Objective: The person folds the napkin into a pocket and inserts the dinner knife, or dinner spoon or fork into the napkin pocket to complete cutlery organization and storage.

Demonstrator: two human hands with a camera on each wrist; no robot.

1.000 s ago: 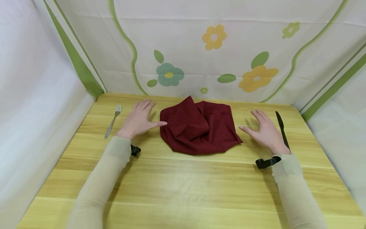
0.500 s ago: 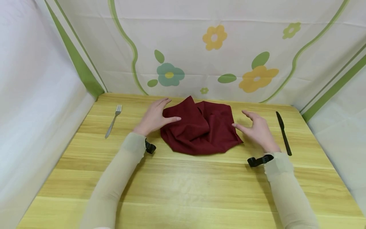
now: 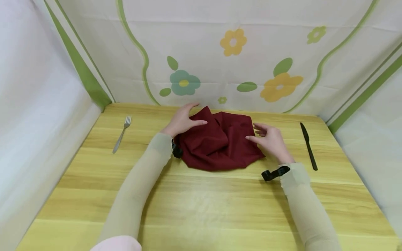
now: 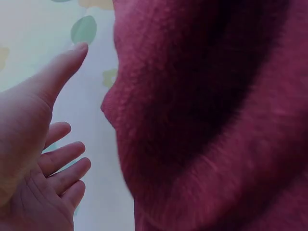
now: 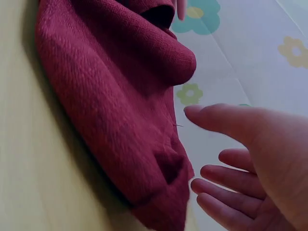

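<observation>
A dark red cloth (image 3: 216,146) lies crumpled on the wooden table, with one corner peaked up at the back. Over its left edge hovers my left hand (image 3: 184,120), thumb spread away from the fingers. In the left wrist view that hand (image 4: 38,159) shows an empty palm, with the cloth (image 4: 207,120) apart from it. My right hand (image 3: 270,142) is at the cloth's right edge, thumb above it. The right wrist view has the thumb and loosely bent fingers of this hand (image 5: 260,163) close to the cloth (image 5: 115,110), gripping nothing.
A fork (image 3: 122,134) lies on the table (image 3: 201,209) at the left. On the right side lies a black knife (image 3: 309,146). A white flowered curtain (image 3: 207,52) hangs behind the back edge, and white cloth walls flank both sides.
Both hands have moved inward toward the cloth, the left one rightward and the right one leftward. The cloth, fork and knife stay where they were.
</observation>
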